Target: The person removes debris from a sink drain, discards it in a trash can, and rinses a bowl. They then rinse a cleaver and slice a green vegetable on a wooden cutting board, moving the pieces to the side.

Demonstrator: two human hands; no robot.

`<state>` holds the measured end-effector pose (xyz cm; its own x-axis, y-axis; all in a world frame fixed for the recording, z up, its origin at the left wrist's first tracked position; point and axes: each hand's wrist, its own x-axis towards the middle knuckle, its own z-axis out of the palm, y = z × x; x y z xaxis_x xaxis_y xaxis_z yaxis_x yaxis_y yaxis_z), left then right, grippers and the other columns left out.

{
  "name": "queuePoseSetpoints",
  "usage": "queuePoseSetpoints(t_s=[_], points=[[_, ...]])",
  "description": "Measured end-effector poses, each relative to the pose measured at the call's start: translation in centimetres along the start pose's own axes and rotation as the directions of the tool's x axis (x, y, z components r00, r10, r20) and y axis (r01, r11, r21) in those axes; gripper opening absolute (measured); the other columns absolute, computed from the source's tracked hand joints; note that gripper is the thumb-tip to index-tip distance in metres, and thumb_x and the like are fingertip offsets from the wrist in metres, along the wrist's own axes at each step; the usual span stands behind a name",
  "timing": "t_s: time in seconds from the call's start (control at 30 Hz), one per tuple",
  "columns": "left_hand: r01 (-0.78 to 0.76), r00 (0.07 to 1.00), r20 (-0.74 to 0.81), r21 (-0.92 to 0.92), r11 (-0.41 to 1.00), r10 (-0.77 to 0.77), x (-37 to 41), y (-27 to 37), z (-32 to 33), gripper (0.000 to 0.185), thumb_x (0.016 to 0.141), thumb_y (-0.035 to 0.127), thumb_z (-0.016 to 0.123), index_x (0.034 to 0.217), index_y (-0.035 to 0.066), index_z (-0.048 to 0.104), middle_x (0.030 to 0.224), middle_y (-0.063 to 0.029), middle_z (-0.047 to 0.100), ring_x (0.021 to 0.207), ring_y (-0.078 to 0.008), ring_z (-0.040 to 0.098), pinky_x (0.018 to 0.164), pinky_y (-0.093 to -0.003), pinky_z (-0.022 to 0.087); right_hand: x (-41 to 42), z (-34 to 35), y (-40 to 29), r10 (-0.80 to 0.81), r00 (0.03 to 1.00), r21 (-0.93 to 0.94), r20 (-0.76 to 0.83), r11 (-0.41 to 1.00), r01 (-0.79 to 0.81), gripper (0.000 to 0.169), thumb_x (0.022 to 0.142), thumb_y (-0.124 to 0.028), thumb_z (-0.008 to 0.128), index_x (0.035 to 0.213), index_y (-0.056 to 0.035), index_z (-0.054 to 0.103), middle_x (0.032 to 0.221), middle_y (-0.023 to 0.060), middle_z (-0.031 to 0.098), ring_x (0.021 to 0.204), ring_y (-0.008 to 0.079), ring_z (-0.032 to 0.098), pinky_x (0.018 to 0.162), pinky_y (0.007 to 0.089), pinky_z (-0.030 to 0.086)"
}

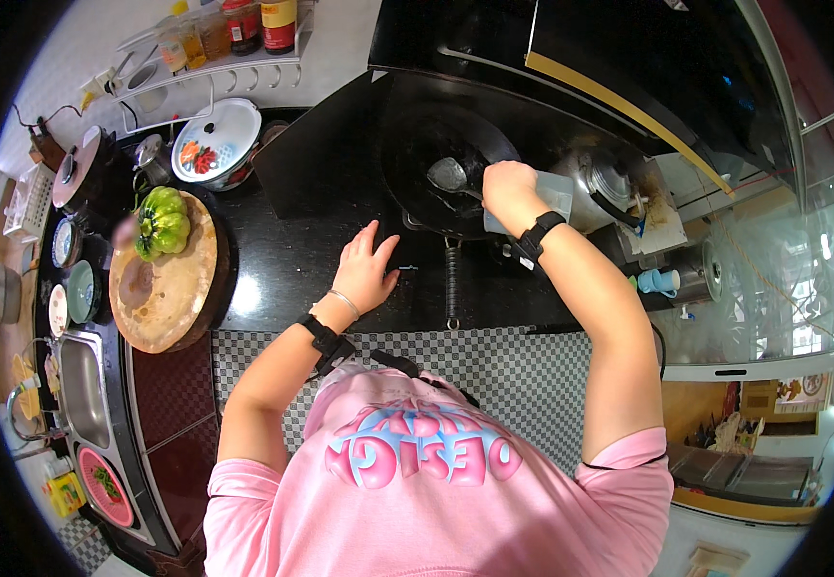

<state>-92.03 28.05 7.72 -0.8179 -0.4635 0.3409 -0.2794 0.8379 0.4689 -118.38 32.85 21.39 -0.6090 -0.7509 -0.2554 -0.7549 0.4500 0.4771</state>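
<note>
My right hand point(512, 189) is closed around a translucent plastic container point(552, 193) over the right rim of a black wok point(417, 155). My arm and fist hide much of this container. A metal ladle point(449, 175) rests inside the wok, its handle running toward my right hand and out of sight behind it. The wok's dark ribbed handle point(451, 278) points toward me over the counter edge. My left hand point(365, 270) is empty, fingers spread, above or on the black countertop point(273, 252), left of the wok handle; contact cannot be told.
Left of me, a green ribbed vegetable point(163, 222) sits on a round wooden chopping board point(172, 303). Behind it stands a lidded enamel pot point(218, 137). A metal kettle point(597, 180) is right of the wok. A sink point(85, 382) and pink basket point(125, 505) lie far left.
</note>
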Motion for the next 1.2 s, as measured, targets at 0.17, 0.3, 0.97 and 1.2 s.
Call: queuePoseSetpoints(t_s=[0.17, 0.3, 0.97, 1.2], points=[[0.083, 0.995, -0.060, 0.038, 0.996, -0.080, -1.7, -3.3, -2.8, 0.065, 0.077, 0.017, 0.074, 0.137, 0.011, 0.048, 0.146, -0.0275, 0.036, 0.128, -0.0446, 0.043, 0.105, -0.0496, 0.039, -2.5, -3.8, -0.3, 0.019, 0.996, 0.208, -0.087, 0.978, 0.000, 0.045, 0.074, -0.043, 0.079, 0.101, -0.0078, 0.073, 0.102, 0.0103, 0.073, 0.095, 0.0282, 0.070, 0.078, 0.0376, 0.056], [0.185, 0.960, -0.219, 0.033, 0.982, -0.173, -3.3, -5.6, -6.6, 0.061, 0.077, 0.016, 0.073, 0.133, 0.009, 0.051, 0.143, -0.0287, 0.038, 0.125, -0.0447, 0.045, 0.103, -0.0472, 0.041, -4.6, -6.2, 0.0, 0.032, 0.968, 0.685, -0.248, 0.712, 0.152, 0.063, 0.075, -0.056, 0.072, 0.113, -0.0064, 0.070, 0.104, 0.0158, 0.072, 0.094, 0.0308, 0.070, 0.081, 0.0386, 0.056], [0.225, 0.899, -0.392, 0.032, 0.974, -0.195, -3.8, -4.3, -9.5, 0.051, 0.082, 0.010, 0.069, 0.130, 0.003, 0.050, 0.133, -0.0262, 0.044, 0.118, -0.0438, 0.050, 0.098, -0.0453, 0.046, -1.9, 10.5, -25.6, -0.045, 0.982, 0.969, -0.183, -0.174, 0.173, 0.065, 0.077, -0.042, 0.079, 0.120, 0.0022, 0.057, 0.111, 0.0202, 0.065, 0.094, 0.0297, 0.065, 0.082, 0.0390, 0.053], [0.319, 0.942, 0.169, -0.190, 0.929, -0.289, 0.8, 4.1, -0.4, 0.047, 0.086, 0.032, 0.067, 0.116, -0.001, 0.056, 0.102, -0.0224, 0.062, 0.094, -0.0382, 0.063, 0.081, -0.0432, 0.052, -4.3, 13.5, -3.2, 0.178, 0.963, 0.859, -0.201, -0.441, 0.260, 0.030, 0.091, -0.026, 0.069, 0.108, -0.0014, 0.066, 0.090, 0.0061, 0.070, 0.081, 0.0130, 0.065, 0.072, 0.0260, 0.051]])
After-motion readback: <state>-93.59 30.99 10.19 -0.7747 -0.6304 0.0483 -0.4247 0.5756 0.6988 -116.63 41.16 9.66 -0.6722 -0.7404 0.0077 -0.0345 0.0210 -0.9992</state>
